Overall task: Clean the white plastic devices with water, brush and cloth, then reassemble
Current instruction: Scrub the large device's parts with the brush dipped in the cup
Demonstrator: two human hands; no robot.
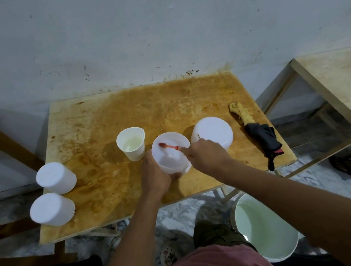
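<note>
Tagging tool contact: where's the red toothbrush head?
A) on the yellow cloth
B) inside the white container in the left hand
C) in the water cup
B: the right hand holds the red toothbrush with its bristles inside the open white container that the left hand grips.

A stained wooden table [165,106] is set against a wall. Two upturned white tubs are stood at its front left corner, the rear left tub [56,178] just behind the front left tub [52,209]. An open white cup [131,144] holding pale liquid is placed near the middle, and a larger upturned tub [212,132] further right. A yellow cloth [242,112] and a dark cloth [264,141], touching end to end, are laid along the right edge.
</note>
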